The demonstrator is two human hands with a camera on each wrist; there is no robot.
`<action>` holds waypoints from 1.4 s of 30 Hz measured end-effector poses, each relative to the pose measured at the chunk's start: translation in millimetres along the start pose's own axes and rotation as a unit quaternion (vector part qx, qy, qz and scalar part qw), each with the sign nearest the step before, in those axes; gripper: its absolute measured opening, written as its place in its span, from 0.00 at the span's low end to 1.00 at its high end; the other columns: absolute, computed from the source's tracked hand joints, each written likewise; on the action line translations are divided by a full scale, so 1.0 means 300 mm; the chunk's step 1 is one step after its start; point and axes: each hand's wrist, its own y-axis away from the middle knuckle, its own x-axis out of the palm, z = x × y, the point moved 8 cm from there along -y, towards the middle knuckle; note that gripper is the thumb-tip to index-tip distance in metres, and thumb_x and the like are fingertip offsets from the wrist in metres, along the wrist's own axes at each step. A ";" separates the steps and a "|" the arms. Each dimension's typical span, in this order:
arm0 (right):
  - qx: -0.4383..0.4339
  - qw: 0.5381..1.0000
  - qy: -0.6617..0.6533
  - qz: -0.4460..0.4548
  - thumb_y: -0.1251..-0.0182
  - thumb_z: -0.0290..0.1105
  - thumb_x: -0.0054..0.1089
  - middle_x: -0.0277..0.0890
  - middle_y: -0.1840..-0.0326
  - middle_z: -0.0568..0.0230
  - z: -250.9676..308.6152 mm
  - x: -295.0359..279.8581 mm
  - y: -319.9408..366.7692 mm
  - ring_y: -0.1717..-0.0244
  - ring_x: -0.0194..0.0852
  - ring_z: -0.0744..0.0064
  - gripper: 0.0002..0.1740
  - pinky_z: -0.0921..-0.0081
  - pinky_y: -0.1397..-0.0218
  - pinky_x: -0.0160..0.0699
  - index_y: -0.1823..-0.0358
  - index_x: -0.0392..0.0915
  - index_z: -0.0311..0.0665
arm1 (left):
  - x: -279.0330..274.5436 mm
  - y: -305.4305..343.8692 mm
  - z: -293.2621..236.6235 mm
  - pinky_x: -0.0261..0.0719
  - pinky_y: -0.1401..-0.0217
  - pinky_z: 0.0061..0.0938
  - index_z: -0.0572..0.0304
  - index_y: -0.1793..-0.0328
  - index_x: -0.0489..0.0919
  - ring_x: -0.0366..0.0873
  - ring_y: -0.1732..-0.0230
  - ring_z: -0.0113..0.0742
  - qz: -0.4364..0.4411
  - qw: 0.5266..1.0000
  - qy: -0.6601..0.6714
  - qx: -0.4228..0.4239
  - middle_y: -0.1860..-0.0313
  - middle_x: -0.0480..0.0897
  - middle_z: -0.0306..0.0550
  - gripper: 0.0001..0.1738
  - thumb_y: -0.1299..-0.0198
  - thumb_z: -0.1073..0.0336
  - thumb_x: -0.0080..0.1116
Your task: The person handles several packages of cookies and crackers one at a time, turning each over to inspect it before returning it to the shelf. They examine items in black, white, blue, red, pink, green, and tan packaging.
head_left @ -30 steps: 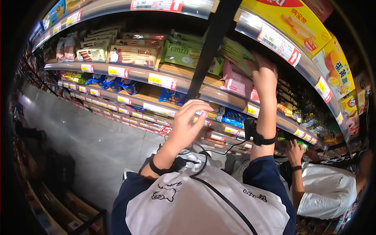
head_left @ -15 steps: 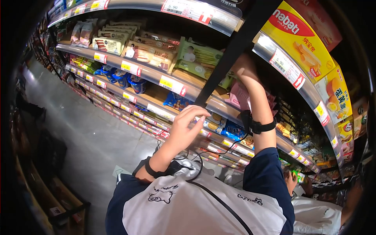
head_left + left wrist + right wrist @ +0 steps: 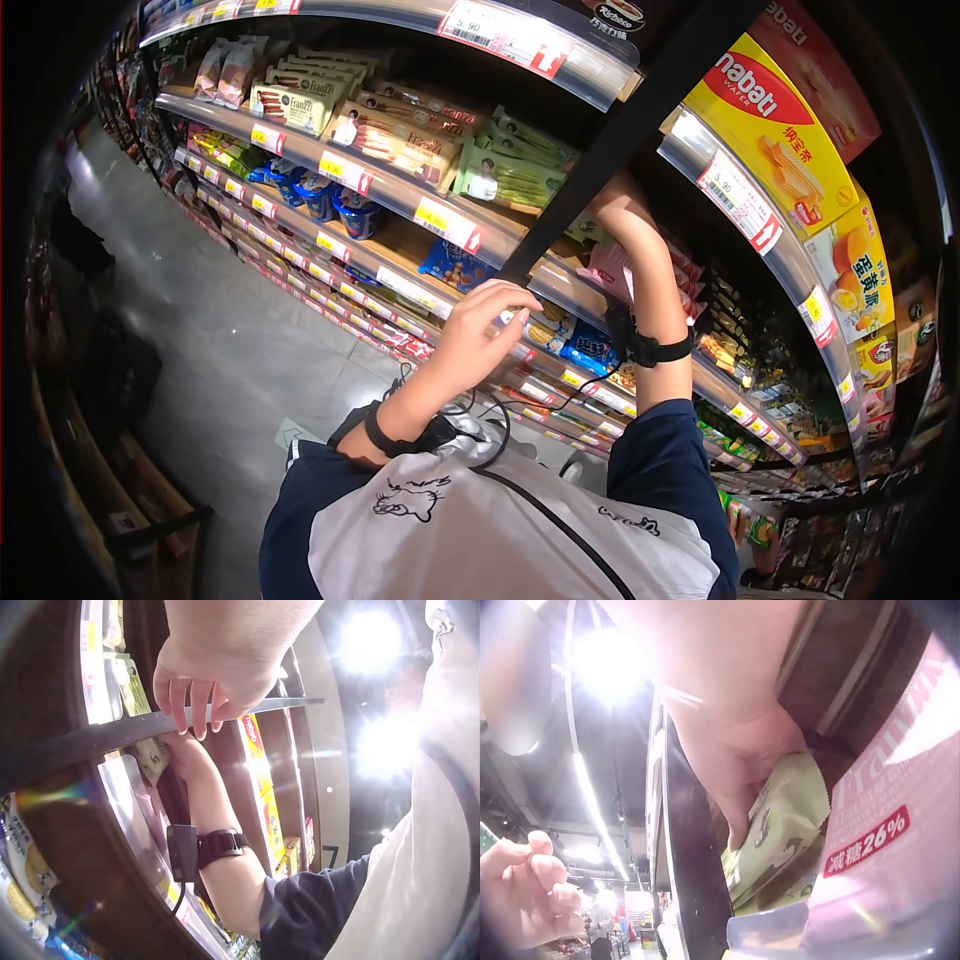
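In the head view my right hand (image 3: 622,212) reaches into the shelf beside a black upright post (image 3: 600,150), its fingertips hidden there. The right wrist view has its thumb over the face of a pale green snack packet (image 3: 784,832), gripping it by one end. Green Franzzi packets (image 3: 510,172) lie in a row just left of the post. Pink packets (image 3: 612,268) stand below my right forearm, one pink packet (image 3: 889,795) large in the right wrist view. My left hand (image 3: 485,325) hangs before the shelf edge, fingers loosely bent and holding nothing.
Cream and tan packets (image 3: 400,135) fill the shelf to the left. A price-tagged shelf edge (image 3: 560,60) runs above, with a yellow nabati box (image 3: 765,130) at upper right. Blue tubs (image 3: 318,195) sit one shelf lower. Grey floor (image 3: 240,340) stretches left.
My right hand has moved left with a green packet, from above the pink packets to behind the post. The left hand keeps its pose. The person at right has mostly left view.
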 end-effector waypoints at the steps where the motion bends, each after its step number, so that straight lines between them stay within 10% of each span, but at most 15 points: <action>1: 0.003 1.000 0.001 -0.003 0.44 0.27 0.55 0.78 0.57 0.51 -0.006 0.012 -0.001 0.56 0.76 0.60 0.14 0.69 0.51 0.74 0.55 0.77 0.36 | 0.001 0.001 0.001 0.72 0.52 0.32 0.64 0.61 0.77 0.77 0.58 0.46 0.003 1.000 0.002 -0.001 0.64 0.79 0.50 0.07 0.46 0.75 0.54; 8: -0.040 0.999 -0.023 -0.011 0.46 0.23 0.58 0.78 0.56 0.57 0.000 0.083 0.023 0.56 0.76 0.67 0.15 0.73 0.50 0.74 0.55 0.78 0.37 | 0.004 0.007 0.000 0.72 0.51 0.33 0.64 0.61 0.77 0.76 0.58 0.46 0.006 1.000 -0.006 -0.002 0.63 0.79 0.50 0.07 0.46 0.75 0.54; 17: 0.004 0.999 -0.001 0.042 0.41 0.32 0.56 0.75 0.52 0.48 0.077 0.037 0.091 0.53 0.75 0.52 0.16 0.66 0.49 0.73 0.51 0.76 0.39 | -0.053 -0.024 0.019 0.72 0.49 0.31 0.65 0.60 0.78 0.77 0.56 0.43 -0.023 0.999 -0.047 0.000 0.62 0.80 0.49 0.07 0.45 0.76 0.53; 20: 0.150 0.984 0.091 -0.042 0.40 0.29 0.53 0.75 0.53 0.45 0.084 0.004 0.168 0.53 0.75 0.50 0.15 0.65 0.49 0.72 0.52 0.75 0.34 | -0.121 -0.048 0.029 0.71 0.48 0.28 0.66 0.58 0.78 0.77 0.53 0.39 -0.051 0.995 -0.073 -0.040 0.59 0.80 0.50 0.08 0.44 0.76 0.52; 24: -0.027 0.941 -0.136 -0.309 0.38 0.24 0.44 0.74 0.53 0.46 0.190 -0.057 0.291 0.50 0.73 0.52 0.19 0.66 0.45 0.70 0.45 0.70 0.32 | -0.255 -0.111 0.096 0.69 0.48 0.27 0.63 0.50 0.76 0.74 0.57 0.37 -0.100 0.972 -0.214 -0.007 0.54 0.77 0.49 0.15 0.45 0.73 0.55; 29: -0.037 0.842 -0.445 -0.301 0.37 0.29 0.50 0.67 0.41 0.52 0.135 0.107 0.297 0.40 0.66 0.65 0.31 0.71 0.37 0.62 0.33 0.54 0.31 | -0.379 -0.300 0.119 0.66 0.40 0.30 0.60 0.46 0.75 0.72 0.42 0.41 -0.084 0.941 -0.328 0.021 0.48 0.77 0.49 0.22 0.50 0.71 0.61; 35: 0.047 0.867 -0.394 -0.302 0.51 0.41 0.70 0.71 0.48 0.49 0.168 0.137 0.257 0.48 0.73 0.56 0.42 0.67 0.46 0.70 0.39 0.56 0.33 | -0.392 -0.477 0.218 0.68 0.47 0.40 0.60 0.50 0.76 0.72 0.52 0.52 0.119 0.818 -0.558 0.069 0.57 0.77 0.51 0.36 0.67 0.51 0.73; 42: 0.047 0.886 -0.299 -0.352 0.45 0.31 0.63 0.72 0.57 0.51 0.164 0.170 0.252 0.59 0.77 0.59 0.34 0.69 0.55 0.73 0.39 0.54 0.34 | -0.420 -0.571 0.385 0.75 0.55 0.32 0.57 0.40 0.74 0.79 0.58 0.44 0.310 0.806 -0.487 -0.131 0.56 0.82 0.52 0.38 0.65 0.69 0.71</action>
